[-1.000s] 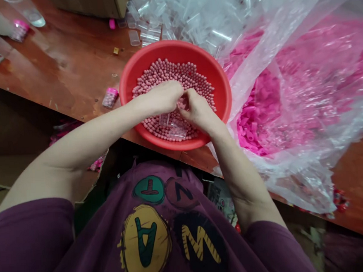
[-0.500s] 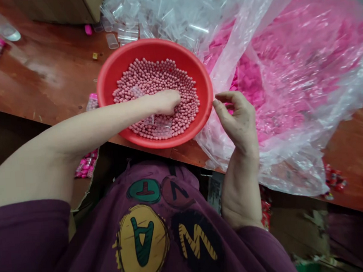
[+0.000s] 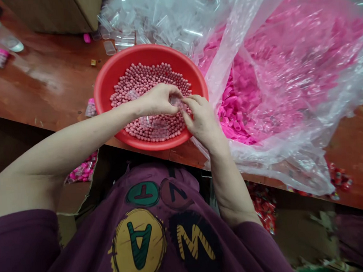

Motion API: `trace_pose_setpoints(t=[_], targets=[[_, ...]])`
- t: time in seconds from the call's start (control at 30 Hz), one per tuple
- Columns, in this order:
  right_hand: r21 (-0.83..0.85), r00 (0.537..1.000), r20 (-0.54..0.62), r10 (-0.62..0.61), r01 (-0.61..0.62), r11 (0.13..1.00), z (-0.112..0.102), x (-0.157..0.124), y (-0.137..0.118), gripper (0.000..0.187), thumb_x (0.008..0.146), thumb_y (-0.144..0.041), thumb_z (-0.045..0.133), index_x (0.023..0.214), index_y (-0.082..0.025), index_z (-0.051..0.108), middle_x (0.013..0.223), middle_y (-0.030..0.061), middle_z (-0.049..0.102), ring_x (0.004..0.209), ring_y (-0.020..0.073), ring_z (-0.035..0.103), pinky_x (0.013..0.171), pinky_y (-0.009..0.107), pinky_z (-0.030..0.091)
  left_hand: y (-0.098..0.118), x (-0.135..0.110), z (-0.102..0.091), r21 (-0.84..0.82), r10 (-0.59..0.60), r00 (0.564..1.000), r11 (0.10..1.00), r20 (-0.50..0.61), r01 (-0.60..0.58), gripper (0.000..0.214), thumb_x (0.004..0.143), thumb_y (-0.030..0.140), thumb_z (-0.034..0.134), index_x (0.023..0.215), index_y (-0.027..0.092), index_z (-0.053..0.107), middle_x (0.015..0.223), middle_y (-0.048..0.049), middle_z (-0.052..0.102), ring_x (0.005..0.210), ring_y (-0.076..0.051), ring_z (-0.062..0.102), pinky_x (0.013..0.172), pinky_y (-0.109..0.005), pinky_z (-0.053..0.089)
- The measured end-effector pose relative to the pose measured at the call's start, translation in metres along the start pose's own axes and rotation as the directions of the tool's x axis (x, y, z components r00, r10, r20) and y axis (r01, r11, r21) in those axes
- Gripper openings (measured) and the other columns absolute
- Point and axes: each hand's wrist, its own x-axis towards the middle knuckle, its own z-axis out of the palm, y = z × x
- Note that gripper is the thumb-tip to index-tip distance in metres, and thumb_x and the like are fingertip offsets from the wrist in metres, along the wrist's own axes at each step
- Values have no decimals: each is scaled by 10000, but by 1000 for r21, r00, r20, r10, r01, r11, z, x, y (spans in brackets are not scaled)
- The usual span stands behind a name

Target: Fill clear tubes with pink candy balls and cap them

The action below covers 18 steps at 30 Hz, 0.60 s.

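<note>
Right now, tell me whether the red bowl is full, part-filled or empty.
Part-filled: pink beads spread across the red bowl, with bare wall showing above them along the far side.

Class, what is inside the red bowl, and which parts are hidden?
Inside the red bowl are many pink balls, with clear containers lying among them. The left hand and right hand cover some balls from view, and the balls hide the bowl's bottom.
</note>
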Motion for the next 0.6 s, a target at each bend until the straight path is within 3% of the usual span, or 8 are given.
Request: trace_pose_setpoints(t=[0.07,0.17,0.23,0.3,0.4,0.47,0.5,0.6], targets=[[96,999,-6,42,-41,995,6,5,-3,291,1052,-217,596,1307,-207,738,1291,163,801,1190,320,753,1097,529,630,2,-9,1,-241,-85,990,969,-115,55,437,695,69,798,1130,116,776,959,-21,761,858,-154,679,828,-285,524],[300,989,-36,143,-126,946,14,10,-7,280,1039,-286,632,1294,-225,730,1235,115,823,1078,273,773,1023,478,661,6,-21,6,-589,-222,960,804,-170,82,438,686,48,864,1099,121,737,944,-27,745,855,-142,687,852,-288,551],[416,976,-26,217,-187,890,20,13,-11,263,1040,-331,636,1270,-237,723,1202,87,837,1043,255,783,994,459,673,10,-25,10,-691,-251,957,718,-146,82,307,723,80,873,995,125,738,863,-18,712,811,-135,666,845,-291,557],[461,964,-12,265,-230,857,26,14,-16,251,1053,-353,625,1262,-246,714,1186,67,844,1033,243,789,995,449,679,12,-25,9,-691,-240,959,719,-150,72,161,770,120,847,885,134,734,814,-17,691,787,-137,647,842,-295,551],[390,969,-38,242,-209,897,24,10,-25,259,1083,-362,615,1291,-249,719,1321,81,818,1126,243,782,1064,462,668,6,-18,-2,-477,-184,968,875,-170,82,72,814,159,808,860,149,754,876,-38,732,874,-174,680,901,-307,538],[316,972,-94,214,-174,933,10,2,-25,255,1112,-388,602,1285,-259,738,1422,90,782,1221,254,761,1107,476,657,-4,-9,-13,-136,-122,984,985,-133,104,97,836,174,787,931,158,790,961,-56,761,985,-221,710,968,-323,528],[281,966,-131,224,-180,943,-1,-4,-20,253,1125,-401,590,1274,-272,749,1429,84,780,1241,256,754,1115,480,656,-10,-4,-17,79,-88,992,992,-85,95,143,851,178,772,988,158,807,1020,-71,770,1051,-250,717,1006,-336,522],[185,898,-260,354,-314,931,-45,-31,14,258,1134,-457,584,1231,-318,778,1261,56,833,1125,257,772,1070,508,674,-22,9,-16,621,-67,985,783,161,-48,287,941,155,651,1173,109,813,1218,-159,754,1173,-325,715,1050,-395,523]])
